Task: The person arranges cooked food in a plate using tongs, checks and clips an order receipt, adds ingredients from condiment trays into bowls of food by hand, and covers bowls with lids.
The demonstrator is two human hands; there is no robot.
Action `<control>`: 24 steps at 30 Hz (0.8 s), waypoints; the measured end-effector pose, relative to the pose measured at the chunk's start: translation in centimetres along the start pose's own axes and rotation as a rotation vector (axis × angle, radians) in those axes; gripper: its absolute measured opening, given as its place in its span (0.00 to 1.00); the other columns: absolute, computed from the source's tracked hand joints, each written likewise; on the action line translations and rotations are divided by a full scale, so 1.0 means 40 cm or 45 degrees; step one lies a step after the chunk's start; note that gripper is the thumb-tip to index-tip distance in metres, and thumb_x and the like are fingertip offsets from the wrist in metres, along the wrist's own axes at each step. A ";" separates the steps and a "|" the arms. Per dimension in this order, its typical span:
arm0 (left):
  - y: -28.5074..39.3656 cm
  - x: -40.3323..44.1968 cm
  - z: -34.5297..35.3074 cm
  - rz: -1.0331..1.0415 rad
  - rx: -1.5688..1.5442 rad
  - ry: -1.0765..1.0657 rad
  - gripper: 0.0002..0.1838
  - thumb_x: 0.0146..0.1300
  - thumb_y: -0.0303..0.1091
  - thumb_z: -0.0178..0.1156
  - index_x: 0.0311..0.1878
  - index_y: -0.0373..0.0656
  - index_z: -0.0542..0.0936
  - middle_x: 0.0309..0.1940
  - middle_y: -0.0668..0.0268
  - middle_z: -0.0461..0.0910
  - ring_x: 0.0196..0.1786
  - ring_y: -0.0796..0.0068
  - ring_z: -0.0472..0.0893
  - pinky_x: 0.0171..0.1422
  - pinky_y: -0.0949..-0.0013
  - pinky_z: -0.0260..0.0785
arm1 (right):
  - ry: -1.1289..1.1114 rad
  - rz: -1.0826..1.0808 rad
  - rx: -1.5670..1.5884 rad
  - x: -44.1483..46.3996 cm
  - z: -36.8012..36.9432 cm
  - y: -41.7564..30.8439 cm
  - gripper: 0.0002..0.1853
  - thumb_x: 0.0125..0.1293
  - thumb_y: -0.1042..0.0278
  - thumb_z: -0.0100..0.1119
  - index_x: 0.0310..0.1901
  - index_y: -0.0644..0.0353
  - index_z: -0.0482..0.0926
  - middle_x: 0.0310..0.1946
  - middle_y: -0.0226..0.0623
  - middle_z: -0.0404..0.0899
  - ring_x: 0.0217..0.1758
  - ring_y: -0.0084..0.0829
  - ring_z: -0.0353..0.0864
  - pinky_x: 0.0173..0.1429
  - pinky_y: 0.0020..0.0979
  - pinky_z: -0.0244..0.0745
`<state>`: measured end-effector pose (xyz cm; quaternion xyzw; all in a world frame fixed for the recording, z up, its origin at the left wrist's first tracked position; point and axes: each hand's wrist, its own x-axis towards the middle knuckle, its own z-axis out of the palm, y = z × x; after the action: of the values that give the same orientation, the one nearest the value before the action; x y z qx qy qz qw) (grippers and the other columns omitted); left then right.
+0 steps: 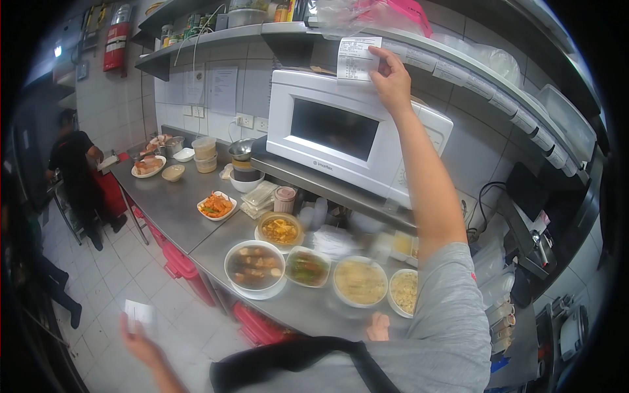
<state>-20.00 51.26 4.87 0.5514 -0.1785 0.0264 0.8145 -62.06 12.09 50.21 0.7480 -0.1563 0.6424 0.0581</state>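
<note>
The right hand (392, 77), fingers partly curled, is pinching the side of a printed slip (357, 60) at the front edge of the shelf (282, 28), above the microwave (337, 121). The left hand (141, 344), low and blurred, is holding a small paper (139, 313) between loosely bent fingers. Filled bowls, including soup (254, 265) and noodles (360, 281), are sitting on the counter (167, 213).
</note>
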 end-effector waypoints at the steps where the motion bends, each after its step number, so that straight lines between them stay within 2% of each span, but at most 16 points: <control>1: 0.006 -0.002 0.003 -0.011 -0.010 0.002 0.22 0.62 0.22 0.52 0.61 0.36 0.67 0.56 0.55 0.70 0.53 0.67 0.75 0.58 0.68 0.69 | -0.022 0.019 -0.011 -0.002 -0.004 -0.009 0.26 0.50 0.84 0.54 0.53 0.56 0.76 0.56 0.35 0.70 0.49 0.26 0.75 0.56 0.26 0.71; 2: 0.009 -0.003 0.004 -0.023 -0.020 0.005 0.22 0.62 0.22 0.52 0.61 0.36 0.67 0.56 0.55 0.70 0.53 0.68 0.75 0.58 0.68 0.69 | -0.044 0.038 -0.023 -0.003 -0.005 -0.014 0.26 0.50 0.85 0.54 0.54 0.57 0.76 0.57 0.36 0.69 0.53 0.26 0.75 0.59 0.25 0.70; 14: -0.004 -0.005 -0.004 -0.001 -0.053 -0.013 0.23 0.62 0.21 0.52 0.61 0.36 0.67 0.56 0.55 0.70 0.54 0.68 0.75 0.58 0.68 0.69 | -0.054 0.035 0.007 -0.008 -0.010 -0.025 0.26 0.51 0.85 0.53 0.55 0.57 0.75 0.58 0.37 0.68 0.59 0.28 0.71 0.63 0.27 0.67; 24: 0.019 -0.013 0.004 -0.013 -0.013 -0.007 0.23 0.62 0.21 0.52 0.61 0.36 0.67 0.56 0.55 0.70 0.54 0.67 0.75 0.59 0.68 0.68 | -0.062 0.024 -0.018 -0.006 -0.016 -0.021 0.27 0.50 0.86 0.52 0.55 0.58 0.74 0.58 0.37 0.68 0.56 0.27 0.72 0.62 0.27 0.67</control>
<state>-20.72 51.49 5.42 0.5481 -0.1781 0.0196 0.8170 -62.46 13.09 50.19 0.7615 -0.1692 0.6234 0.0537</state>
